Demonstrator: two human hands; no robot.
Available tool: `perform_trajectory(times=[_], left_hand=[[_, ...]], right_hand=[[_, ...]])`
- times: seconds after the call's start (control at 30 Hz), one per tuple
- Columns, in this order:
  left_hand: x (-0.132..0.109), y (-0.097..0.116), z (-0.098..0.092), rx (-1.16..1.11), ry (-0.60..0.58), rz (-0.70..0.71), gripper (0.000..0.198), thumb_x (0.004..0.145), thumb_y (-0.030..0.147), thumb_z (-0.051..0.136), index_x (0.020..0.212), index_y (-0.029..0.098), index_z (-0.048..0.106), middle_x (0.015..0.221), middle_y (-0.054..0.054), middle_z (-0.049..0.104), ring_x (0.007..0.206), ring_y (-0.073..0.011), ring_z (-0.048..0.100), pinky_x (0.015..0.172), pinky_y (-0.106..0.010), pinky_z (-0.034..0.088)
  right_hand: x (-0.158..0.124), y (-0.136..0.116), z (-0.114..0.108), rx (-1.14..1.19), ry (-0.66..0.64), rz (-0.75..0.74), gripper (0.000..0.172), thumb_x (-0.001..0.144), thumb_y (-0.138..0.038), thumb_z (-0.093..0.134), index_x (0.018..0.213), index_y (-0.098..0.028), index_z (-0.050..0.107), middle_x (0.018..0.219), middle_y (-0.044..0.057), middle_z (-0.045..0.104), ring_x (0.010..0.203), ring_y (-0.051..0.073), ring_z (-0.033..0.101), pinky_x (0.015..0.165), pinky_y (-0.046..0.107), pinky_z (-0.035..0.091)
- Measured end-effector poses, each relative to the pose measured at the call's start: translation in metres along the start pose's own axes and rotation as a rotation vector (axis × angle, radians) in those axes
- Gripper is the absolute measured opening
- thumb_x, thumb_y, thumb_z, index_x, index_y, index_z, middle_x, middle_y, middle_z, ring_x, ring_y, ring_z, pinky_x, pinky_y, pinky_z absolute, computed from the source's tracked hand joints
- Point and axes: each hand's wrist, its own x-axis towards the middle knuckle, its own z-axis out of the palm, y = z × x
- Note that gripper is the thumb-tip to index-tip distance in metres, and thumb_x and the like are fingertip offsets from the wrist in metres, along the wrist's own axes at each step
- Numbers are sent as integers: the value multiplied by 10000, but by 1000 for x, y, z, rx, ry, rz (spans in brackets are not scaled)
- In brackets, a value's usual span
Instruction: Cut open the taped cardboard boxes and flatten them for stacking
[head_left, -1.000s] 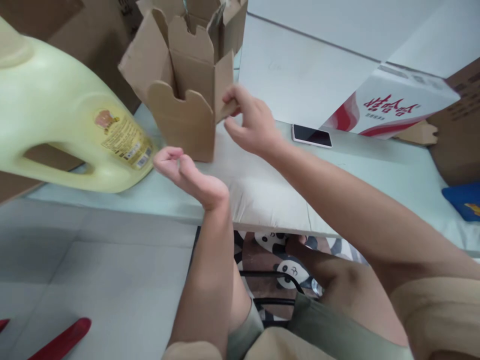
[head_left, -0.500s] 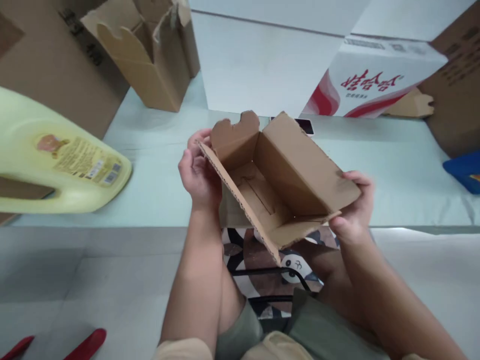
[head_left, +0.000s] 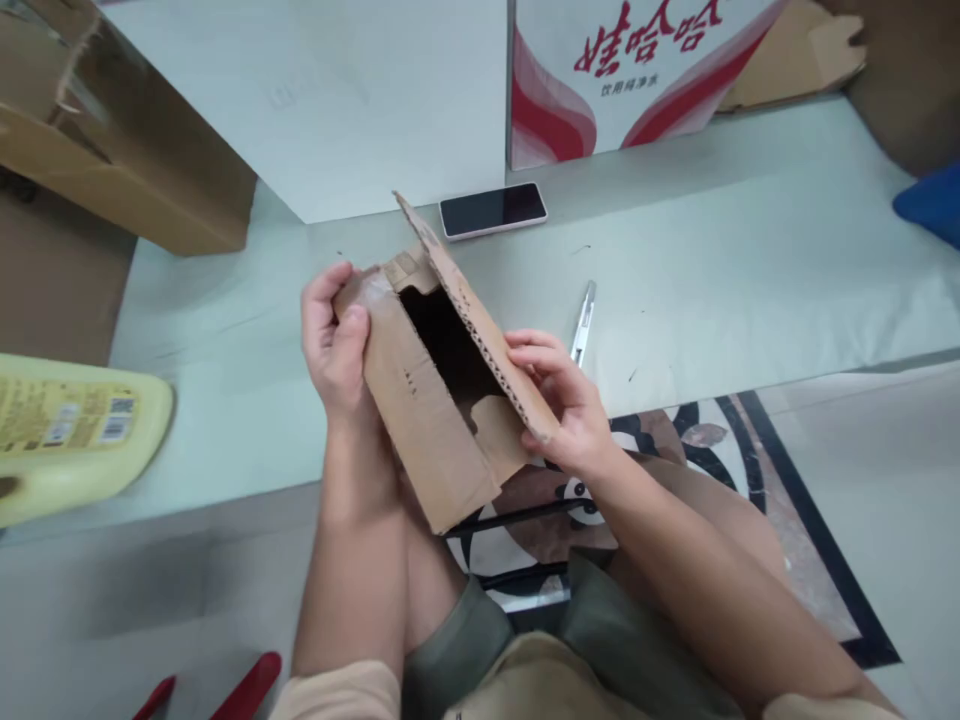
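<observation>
A small brown cardboard box is held tilted above my lap, at the table's near edge. One long flap is folded flat over the near side, while the opposite flap stands up and partly covers the dark opening. My left hand grips the box's far left end, thumb on the folded flap. On the raised flap, my right hand is closed with fingers behind it and the thumb at its lower corner. Beyond my right hand lies a slim utility knife on the table.
A phone lies beside a white carton. Another white carton with red print stands to its right. A taller open cardboard box is at the back left, a yellow plastic jug at the left edge. The table's cloth is pale green.
The box has been turned, and its near flap now lies folded down outside. Both hands have shifted left in view. The utility knife and the whole phone have come into sight.
</observation>
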Motion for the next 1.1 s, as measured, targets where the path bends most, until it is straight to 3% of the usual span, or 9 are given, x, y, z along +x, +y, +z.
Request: perform_trajectory(times=[0.13,0.23,0.37,0.5,0.6,0.7,0.87,1.0,1.1], left_hand=[[-7,-2,11,37,10,-21,133,862,227,783,993,204,772,1087,-50,736,1000,-168,656,919,-265,523],[-13,-3,19,38,14,-42,101,885,222,767,983,198,775,1080,-56,739,969,-165,658,897,-260,519],[-17,-3,22,44,-2,-60,69,917,227,745,973,201,774,1071,-68,747,937,-165,678,851,-270,525],[-19,2,19,137,-38,-75,96,918,282,727,989,249,784,1052,-54,750,966,-181,697,849,-277,558],[-23,8,14,224,-89,-15,113,877,317,759,976,278,794,1141,-55,745,1178,-236,675,1017,-344,561],[-25,10,6,314,-219,89,170,815,371,783,945,268,823,1372,-61,673,1391,-301,569,1243,-442,434],[-22,8,-6,414,-327,141,272,852,427,677,966,252,852,1530,-53,569,1510,-355,451,1341,-511,261],[-21,4,-7,443,-350,158,295,908,400,618,952,229,854,1554,-72,555,1461,-351,482,1323,-537,305],[-20,-1,-7,404,-310,216,228,902,354,646,768,215,766,1441,-92,643,1424,-324,515,1281,-554,374]], right_hand=[[-5,-1,-6,-39,-47,8,763,745,-858,707,1320,-373,578,1551,95,499,1516,354,469,1268,598,396],[-8,-11,-9,-103,-53,22,805,730,-881,693,1362,-393,584,1673,57,388,1598,378,365,1319,614,321],[-10,-25,-14,-173,-105,-48,578,840,-771,672,1269,-387,720,1682,34,410,1591,392,378,1333,620,287],[-9,-29,-14,-215,-113,44,411,893,-699,636,1077,-362,784,1627,24,502,1543,388,444,1279,644,363],[-9,-29,-11,-202,-87,95,383,906,-679,620,1018,-354,789,1613,3,527,1549,377,438,1277,642,360],[-9,-30,-8,-132,-73,86,341,921,-639,625,991,-350,791,1617,-14,531,1528,358,470,1268,614,380],[-8,-31,-9,-105,-90,119,345,919,-628,609,942,-329,780,1636,-20,520,1541,360,453,1270,619,376],[-9,-27,-11,-101,-116,107,420,933,-682,550,1009,-332,769,1664,-24,495,1575,359,414,1288,614,351],[-12,-21,-12,-64,-89,128,569,948,-772,440,1251,-362,693,1706,-12,445,1591,348,405,1273,604,379]])
